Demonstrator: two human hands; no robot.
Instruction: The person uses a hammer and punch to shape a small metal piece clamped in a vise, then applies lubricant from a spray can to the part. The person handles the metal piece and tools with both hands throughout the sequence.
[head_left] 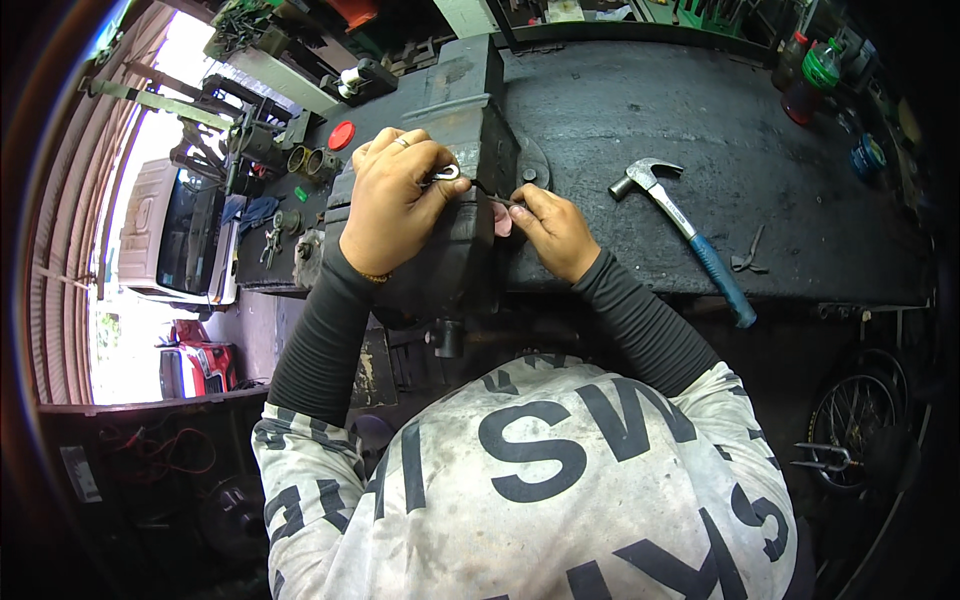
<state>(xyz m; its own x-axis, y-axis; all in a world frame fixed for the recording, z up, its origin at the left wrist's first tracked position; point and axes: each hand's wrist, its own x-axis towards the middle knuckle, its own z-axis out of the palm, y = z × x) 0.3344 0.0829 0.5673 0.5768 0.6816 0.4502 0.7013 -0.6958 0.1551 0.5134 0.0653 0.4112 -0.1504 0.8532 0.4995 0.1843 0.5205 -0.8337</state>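
Above the jaws of a large black bench vise (485,135), my left hand (395,205) is closed around a shiny metal piece with a looped end (445,173). Most of that piece is hidden by my fingers. My right hand (553,232), just right of the vise, pinches a thin dark rod (503,201) between thumb and forefinger. The rod's left end runs toward my left fingertips; whether it joins the metal piece I cannot tell. A small pink thing (502,219) shows below the rod, beside the vise.
On the dark workbench (590,110) lies a claw hammer (690,225) with a blue grip, its handle over the front edge. A small dark metal tool (749,252) is beside it. Bottles (812,80) stand far right. A red lid (342,135) and metal parts (285,225) lie left.
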